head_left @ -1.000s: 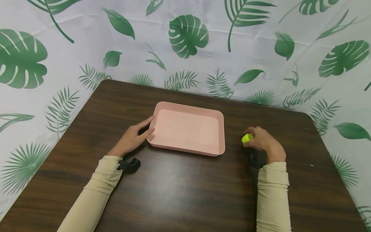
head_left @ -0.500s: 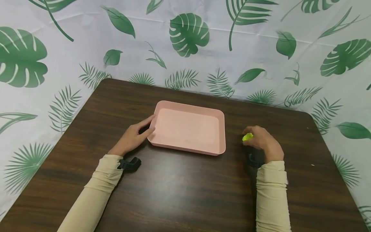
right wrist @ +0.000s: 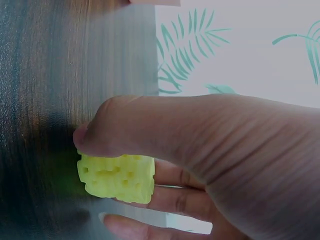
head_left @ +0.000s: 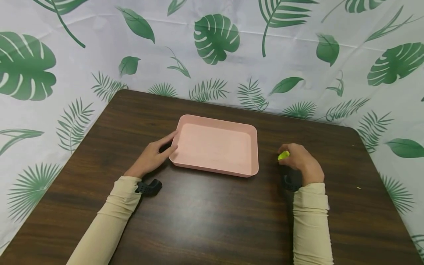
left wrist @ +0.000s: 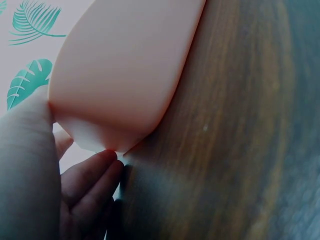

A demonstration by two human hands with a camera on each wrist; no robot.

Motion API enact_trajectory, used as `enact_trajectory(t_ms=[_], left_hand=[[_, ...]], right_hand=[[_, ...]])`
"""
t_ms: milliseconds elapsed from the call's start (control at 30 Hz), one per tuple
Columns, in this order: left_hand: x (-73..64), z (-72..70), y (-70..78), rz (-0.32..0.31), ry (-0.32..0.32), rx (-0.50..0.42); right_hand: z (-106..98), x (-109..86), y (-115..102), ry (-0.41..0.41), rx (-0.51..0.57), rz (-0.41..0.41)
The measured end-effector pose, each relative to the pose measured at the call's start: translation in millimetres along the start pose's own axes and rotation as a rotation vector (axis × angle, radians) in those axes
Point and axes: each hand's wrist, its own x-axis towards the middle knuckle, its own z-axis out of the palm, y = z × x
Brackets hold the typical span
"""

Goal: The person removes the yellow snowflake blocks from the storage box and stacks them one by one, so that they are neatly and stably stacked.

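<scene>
A shallow pink tray (head_left: 215, 147) rests on the dark wooden table. At its left end my left hand (head_left: 150, 158) holds the wall, thumb at the rim. In the left wrist view, fingertips (left wrist: 112, 157) touch the outside of the tray's corner. Right of the tray, my right hand (head_left: 299, 160) pinches a small bright yellow-green block (head_left: 283, 155) between thumb and fingers. The right wrist view shows the block's (right wrist: 117, 177) face full of little pits, with the thumb (right wrist: 125, 127) across its upper edge and the fingers behind it. It is close over the tabletop.
The dark wood-grain table (head_left: 205, 217) ends at a white cloth backdrop (head_left: 149, 59) with green leaves. A black strap mount (head_left: 149, 187) sits on the left wrist. A tiny pale speck (head_left: 359, 188) lies to the right of the right arm.
The block has turned slightly in my right fingers, so less of its pitted face shows in the head view. My left hand and the tray keep their place.
</scene>
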Motion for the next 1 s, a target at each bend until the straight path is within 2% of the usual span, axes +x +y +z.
enact_trajectory(t_ms=[433, 700, 1000], left_hand=[[-0.1, -0.8, 0.7, -0.011, -0.001, 0.011], [-1.1, -0.8, -0.2, -0.015, -0.002, 0.014], [0.2, -0.8, 0.3, -0.007, -0.001, 0.013]], right_hand=[[0.3, 0.5, 1.0, -0.009, 0.008, -0.001], [4.1, 1.3, -0.1, 0.017, 0.026, 0.024], [3.1, 2.0, -1.4, 0.034, 0.018, 0.016]])
